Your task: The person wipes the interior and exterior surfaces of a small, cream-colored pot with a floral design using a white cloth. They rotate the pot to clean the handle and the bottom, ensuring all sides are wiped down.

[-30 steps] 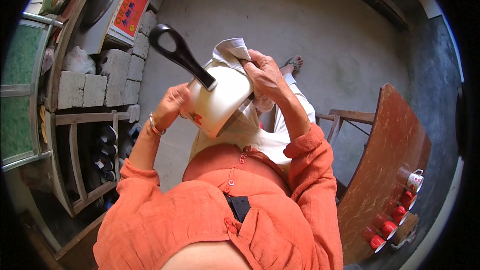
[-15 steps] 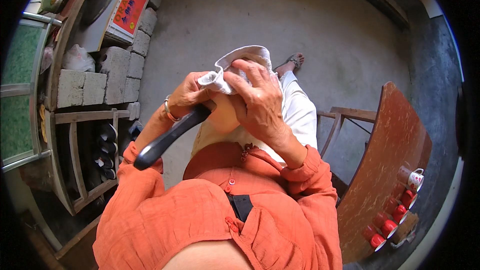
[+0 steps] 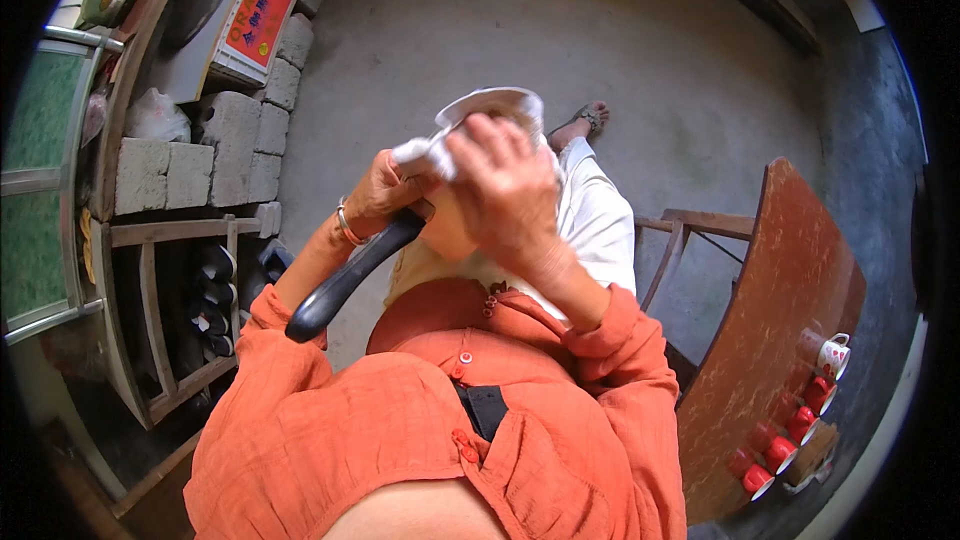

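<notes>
A small pan with a pale cream side (image 3: 447, 230) and a long black handle (image 3: 350, 282) is up in front of my body, its handle slanting down toward my left sleeve. My left hand (image 3: 378, 190), with a bracelet at the wrist, grips the pan where the handle joins it. A white cloth (image 3: 437, 152) bunches beside the left fingers and over the far part of the pan. My right hand (image 3: 510, 190) presses on the cloth, its fingers curled and smeared by motion. Cloth and hands hide much of the pan.
At right a brown table (image 3: 770, 310) bears a row of red cups (image 3: 802, 424) and a white patterned mug (image 3: 832, 357). Concrete blocks (image 3: 140, 175), a wooden rack (image 3: 150, 320) with shoes and a green-paned cabinet (image 3: 38, 250) stand at left. My sandalled foot (image 3: 592, 118) is ahead.
My right hand has shifted slightly left over the pan and is now blurred. The pan's handle has swung a little to the right, with my left hand still gripping.
</notes>
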Demonstrator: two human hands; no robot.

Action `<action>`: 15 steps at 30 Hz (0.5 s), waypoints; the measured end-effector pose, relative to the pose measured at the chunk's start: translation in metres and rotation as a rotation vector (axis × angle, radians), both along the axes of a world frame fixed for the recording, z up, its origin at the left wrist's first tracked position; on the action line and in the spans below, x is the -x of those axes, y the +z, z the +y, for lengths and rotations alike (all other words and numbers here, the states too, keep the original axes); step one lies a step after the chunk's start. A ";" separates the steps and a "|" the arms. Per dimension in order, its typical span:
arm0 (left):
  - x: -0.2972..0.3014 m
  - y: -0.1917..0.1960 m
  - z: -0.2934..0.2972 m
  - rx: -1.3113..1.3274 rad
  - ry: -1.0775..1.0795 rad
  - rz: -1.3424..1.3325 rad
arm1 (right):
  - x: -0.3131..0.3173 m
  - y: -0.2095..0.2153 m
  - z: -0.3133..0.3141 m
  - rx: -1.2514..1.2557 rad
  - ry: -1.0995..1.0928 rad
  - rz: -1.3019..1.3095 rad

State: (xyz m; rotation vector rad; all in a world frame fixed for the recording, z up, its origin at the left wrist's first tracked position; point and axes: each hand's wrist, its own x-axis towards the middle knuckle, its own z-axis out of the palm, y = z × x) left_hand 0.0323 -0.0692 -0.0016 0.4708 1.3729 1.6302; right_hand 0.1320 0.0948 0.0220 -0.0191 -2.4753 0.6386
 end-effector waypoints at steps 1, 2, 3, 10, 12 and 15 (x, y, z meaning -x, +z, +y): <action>0.000 -0.005 -0.001 -0.060 -0.013 0.008 | -0.004 -0.001 -0.007 -0.034 -0.015 0.021; -0.001 -0.007 -0.001 -0.119 -0.024 0.016 | -0.007 -0.003 -0.010 -0.068 -0.028 0.042; -0.002 -0.006 -0.003 -0.008 -0.032 0.073 | -0.003 -0.002 -0.006 0.005 -0.011 0.066; -0.010 0.005 -0.022 0.065 -0.136 0.000 | 0.036 -0.036 0.072 0.910 0.098 -0.500; -0.005 0.006 -0.034 0.127 -0.211 -0.095 | 0.034 -0.035 0.071 0.891 0.084 -0.487; -0.001 0.015 -0.035 0.118 -0.251 -0.050 | 0.035 -0.045 0.065 0.896 0.089 -0.493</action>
